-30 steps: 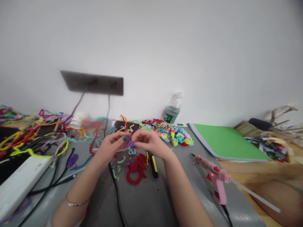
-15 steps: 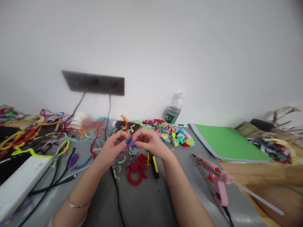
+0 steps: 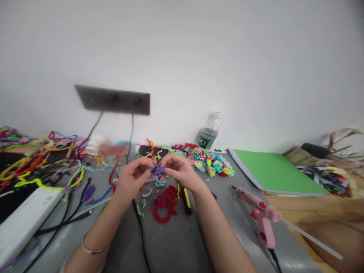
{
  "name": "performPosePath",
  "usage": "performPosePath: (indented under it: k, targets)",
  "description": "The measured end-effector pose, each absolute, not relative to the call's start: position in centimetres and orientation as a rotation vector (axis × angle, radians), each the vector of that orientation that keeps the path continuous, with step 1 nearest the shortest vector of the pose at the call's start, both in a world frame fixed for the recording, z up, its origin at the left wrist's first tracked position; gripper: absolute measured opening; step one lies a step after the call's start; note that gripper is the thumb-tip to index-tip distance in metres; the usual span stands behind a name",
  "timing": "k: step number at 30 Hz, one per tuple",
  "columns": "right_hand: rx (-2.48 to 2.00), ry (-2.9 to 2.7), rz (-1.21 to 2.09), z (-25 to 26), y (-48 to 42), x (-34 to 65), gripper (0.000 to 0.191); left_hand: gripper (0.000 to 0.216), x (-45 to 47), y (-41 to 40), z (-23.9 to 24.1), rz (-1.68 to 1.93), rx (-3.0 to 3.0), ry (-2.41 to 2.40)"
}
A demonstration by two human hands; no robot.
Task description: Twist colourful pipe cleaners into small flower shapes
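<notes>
A: What is on the far left?
B: A heap of fuzzy sticks (image 3: 36, 167) in many colours. They lie loose all over the surface (image 3: 176, 242). I think that makes one easy to grab.

A: And the left hand?
B: The left hand (image 3: 132, 178) is up off the surface. Its fingertips are pressed together on a little purple piece (image 3: 157, 169).

A: Where is that piece?
B: It is in the air, right between the two hands. A red shape (image 3: 163, 206) lies flat on the surface just below it. The left hand is on its left side. The right hand (image 3: 179, 170) is on its right side and pinches it too.

A: Why both hands?
B: The piece looks tiny and bendy. I guess two pinches stop it from turning. Held up like that, it is also close to the eyes.

A: What is further right?
B: A pile of small flowers (image 3: 210, 163) sits behind the right hand, with a bottle (image 3: 209, 131) just behind it. Then come green sheets (image 3: 273, 170), lying flat. In front of them a pink glue gun (image 3: 261, 218) stands well apart from the hands. A red light glows on it. It may be hot, so the side is a safe spot.
</notes>
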State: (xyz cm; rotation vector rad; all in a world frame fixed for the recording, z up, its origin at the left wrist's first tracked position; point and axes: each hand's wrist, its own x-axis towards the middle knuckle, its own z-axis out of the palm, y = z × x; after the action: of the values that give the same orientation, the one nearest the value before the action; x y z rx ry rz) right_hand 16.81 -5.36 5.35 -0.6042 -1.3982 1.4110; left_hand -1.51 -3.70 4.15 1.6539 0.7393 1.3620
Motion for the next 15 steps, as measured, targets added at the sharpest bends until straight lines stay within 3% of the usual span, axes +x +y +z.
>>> performPosePath:
  k: [15]
  targets:
    - [-0.703, -1.445, 1.387, 5.29, -5.26, 17.11, 0.026, 0.011, -2.40, -3.30, 5.17, 1.216, 1.995, 0.775]
